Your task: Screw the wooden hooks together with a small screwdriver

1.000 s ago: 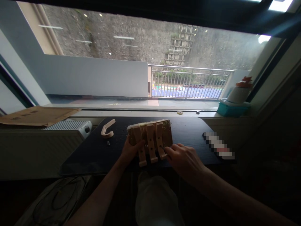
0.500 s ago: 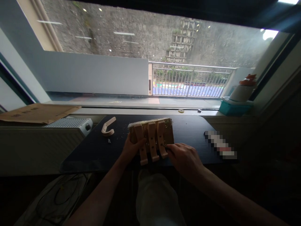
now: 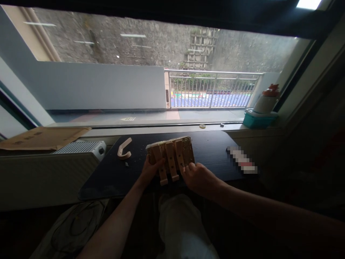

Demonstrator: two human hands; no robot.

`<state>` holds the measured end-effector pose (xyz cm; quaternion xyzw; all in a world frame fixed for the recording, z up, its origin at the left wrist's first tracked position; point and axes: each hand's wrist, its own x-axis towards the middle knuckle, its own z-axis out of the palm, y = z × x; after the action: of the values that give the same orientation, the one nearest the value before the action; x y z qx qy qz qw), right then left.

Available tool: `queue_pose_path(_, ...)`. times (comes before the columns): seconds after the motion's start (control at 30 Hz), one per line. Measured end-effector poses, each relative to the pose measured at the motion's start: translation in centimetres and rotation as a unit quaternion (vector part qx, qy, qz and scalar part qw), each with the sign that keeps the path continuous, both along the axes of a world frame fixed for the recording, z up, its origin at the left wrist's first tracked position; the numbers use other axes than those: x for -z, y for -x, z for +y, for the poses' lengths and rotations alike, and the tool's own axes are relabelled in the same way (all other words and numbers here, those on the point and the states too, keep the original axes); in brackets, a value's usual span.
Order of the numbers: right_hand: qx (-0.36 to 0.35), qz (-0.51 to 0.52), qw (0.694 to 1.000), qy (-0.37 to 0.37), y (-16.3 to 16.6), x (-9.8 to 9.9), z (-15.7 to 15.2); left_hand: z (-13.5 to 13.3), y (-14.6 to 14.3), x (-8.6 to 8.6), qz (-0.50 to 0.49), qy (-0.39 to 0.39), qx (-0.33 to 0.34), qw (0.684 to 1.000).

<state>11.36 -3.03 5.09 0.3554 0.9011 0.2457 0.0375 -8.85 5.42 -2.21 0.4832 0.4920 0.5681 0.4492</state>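
A wooden board with three hooks on it [image 3: 172, 155] lies on a dark table top [image 3: 210, 151]. My left hand [image 3: 150, 172] is closed round the board's left end, thumb against the leftmost hook. My right hand [image 3: 198, 177] is closed in a pinch at the lower part of the rightmost hook; whatever small thing it pinches is hidden by the fingers. A loose wooden hook [image 3: 124, 149] lies on the table to the left, with a small dark screw [image 3: 126, 164] just below it.
A white radiator [image 3: 81, 147] and flat cardboard [image 3: 40, 137] stand at the left. On the window sill sit a teal box with a white bottle [image 3: 260, 113] and a small ring [image 3: 202, 126]. A blurred-out object [image 3: 242, 160] lies at the table's right. My knee [image 3: 178, 223] is below.
My right hand has slid left over the bottom of the rightmost hook, covering it. The view has shifted a little; my left hand keeps its hold on the board.
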Motion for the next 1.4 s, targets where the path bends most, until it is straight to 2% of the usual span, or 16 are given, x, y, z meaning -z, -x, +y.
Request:
queue_pose_path(0.1, 0.012, 0.026, 0.999, 0.021, 0.0, 0.0, 0.1, 0.0, 0.0, 0.0, 0.012, 0.004, 0.001, 1.000)
queue_pose_path(0.2, 0.076, 0.107, 0.990, 0.059, -0.1, 0.0, 0.2, -0.1, 0.0, -0.1, 0.027, 0.004, 0.004, 1.000)
queue_pose_path(0.37, 0.215, 0.281, 0.931, 0.085, -0.2, 1.1, 0.1, -0.1, 0.0, -0.2, 0.034, 0.009, 0.001, 0.999)
queue_pose_path(0.47, 0.255, 0.313, 0.911, 0.087, -0.3, 1.5, 0.0, 0.1, 0.0, 0.1, 0.036, 0.006, 0.000, 0.999)
queue_pose_path(0.53, 0.245, 0.289, 0.920, 0.098, -0.4, 1.2, 0.0, 0.3, 0.1, 0.4, 0.044, 0.008, -0.003, 0.999)
queue_pose_path(0.63, 0.187, 0.204, 0.953, 0.126, -0.7, 0.0, 0.2, 0.6, 0.3, 0.9, 0.052, 0.008, -0.016, 0.999)
queue_pose_path(0.73, 0.111, 0.109, 0.982, 0.110, -0.6, -1.0, 0.3, 0.8, 0.5, 1.3, 0.054, 0.004, -0.017, 0.998)
queue_pose_path(0.87, 0.053, 0.052, 0.993, 0.087, 0.2, -0.9, 0.2, 0.8, 0.6, 1.3, 0.069, -0.001, -0.010, 0.998)
queue_pose_path(1.03, 0.098, 0.139, 0.981, 0.098, 0.3, 0.5, 0.2, 0.5, 0.5, 1.0, 0.077, -0.004, -0.013, 0.997)
queue_pose_path(1.23, 0.204, 0.306, 0.923, 0.115, -0.5, 2.1, 0.2, 0.4, 0.3, 0.7, 0.050, 0.003, -0.017, 0.999)
queue_pose_path(1.3, 0.227, 0.320, 0.912, 0.119, -0.5, 2.0, 0.1, 0.3, 0.3, 0.6, 0.036, 0.005, -0.013, 0.999)
queue_pose_path(1.4, 0.220, 0.269, 0.929, 0.124, -0.6, 1.0, 0.1, 0.2, 0.1, 0.5, 0.008, 0.001, 0.002, 1.000)
